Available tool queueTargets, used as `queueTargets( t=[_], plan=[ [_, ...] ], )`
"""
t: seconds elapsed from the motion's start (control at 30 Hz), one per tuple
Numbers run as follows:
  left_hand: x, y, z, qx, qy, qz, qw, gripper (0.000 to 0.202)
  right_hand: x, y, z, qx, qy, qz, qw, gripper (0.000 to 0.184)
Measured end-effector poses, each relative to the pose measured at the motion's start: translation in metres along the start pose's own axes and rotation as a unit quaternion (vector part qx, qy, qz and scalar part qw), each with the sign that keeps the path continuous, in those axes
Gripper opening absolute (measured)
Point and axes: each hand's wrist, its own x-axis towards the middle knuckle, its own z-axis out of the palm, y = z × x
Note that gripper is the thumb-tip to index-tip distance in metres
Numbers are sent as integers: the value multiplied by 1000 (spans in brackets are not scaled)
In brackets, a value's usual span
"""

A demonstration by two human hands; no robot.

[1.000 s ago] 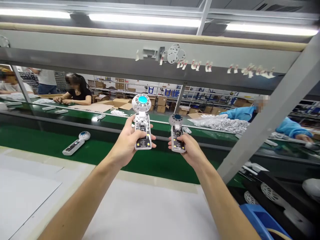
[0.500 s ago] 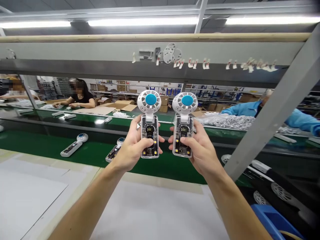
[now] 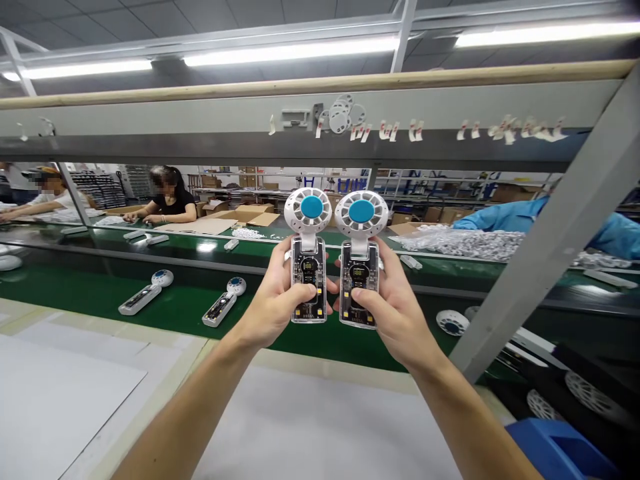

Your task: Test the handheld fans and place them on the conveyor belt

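Observation:
My left hand (image 3: 273,297) is closed around a handheld fan (image 3: 309,245), its thumb pressing on the dark front. A second handheld fan (image 3: 359,249) stands upright in my right hand (image 3: 395,300), whose thumb also rests on the front. Each fan has a round white grille with a blue centre and a clear handle showing a circuit board, yellow squares and a small display. The two heads are close side by side. Beyond my left forearm, two similar fans, a nearer one (image 3: 223,303) and a farther-left one (image 3: 145,293), lie on the green belt (image 3: 185,320).
White sheets (image 3: 320,420) cover the bench before me. A slanted grey post (image 3: 540,233) and a blue bin (image 3: 560,447) are at right. A shelf beam (image 3: 200,120) crosses above. Across the belt, people work beside a pile of small white parts (image 3: 465,243).
My hands have brought the two fans closer together, and the view has tilted slightly. Both fans remain held, thumbs on their fronts. White pieces on the far belt appear further right.

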Motion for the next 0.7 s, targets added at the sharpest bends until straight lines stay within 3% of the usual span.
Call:
queueTargets(
  t=[0.47, 0.7],
  plan=[
    [-2, 2, 3, -40, 31, -12, 999, 82, -2, -17, 2, 94, -35, 90, 991, 88],
    [-3, 0, 6, -24, 51, -16, 998, 75, -2, -16, 2, 81, -17, 88, 993, 73]
  ],
)
